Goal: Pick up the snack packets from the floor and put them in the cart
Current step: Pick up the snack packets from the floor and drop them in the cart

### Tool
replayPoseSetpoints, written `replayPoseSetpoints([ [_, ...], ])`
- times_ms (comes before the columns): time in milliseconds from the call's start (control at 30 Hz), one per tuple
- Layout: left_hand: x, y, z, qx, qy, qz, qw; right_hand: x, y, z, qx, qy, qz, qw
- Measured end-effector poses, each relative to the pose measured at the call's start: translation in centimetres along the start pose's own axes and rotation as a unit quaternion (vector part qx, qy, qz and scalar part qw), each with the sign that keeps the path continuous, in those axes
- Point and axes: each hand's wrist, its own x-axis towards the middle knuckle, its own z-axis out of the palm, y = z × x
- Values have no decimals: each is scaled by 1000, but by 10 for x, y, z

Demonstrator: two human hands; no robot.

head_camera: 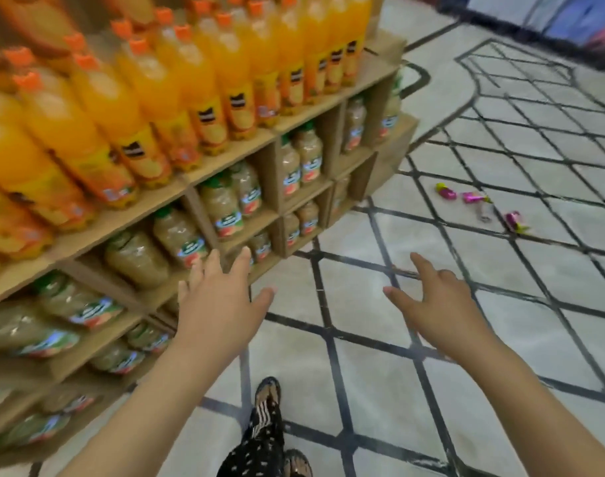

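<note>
Three small pink and yellow snack packets lie on the tiled floor at the right: one farthest left, one in the middle, one nearest the right edge. My left hand is stretched forward with fingers spread, empty, in front of the shelf's lower corner. My right hand is also out in front, fingers apart and empty, well short of the packets. No cart is in view.
A cardboard shelf unit fills the left side, with orange drink bottles on top and pale juice bottles below. The pale floor with dark lines spreads to the right. My foot in a sandal is below.
</note>
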Motion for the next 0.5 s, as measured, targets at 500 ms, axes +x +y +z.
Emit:
replayPoseSetpoints([
  [500, 193, 168, -74, 40, -15, 236, 971, 134, -8, -111, 106, 76, 104, 986],
])
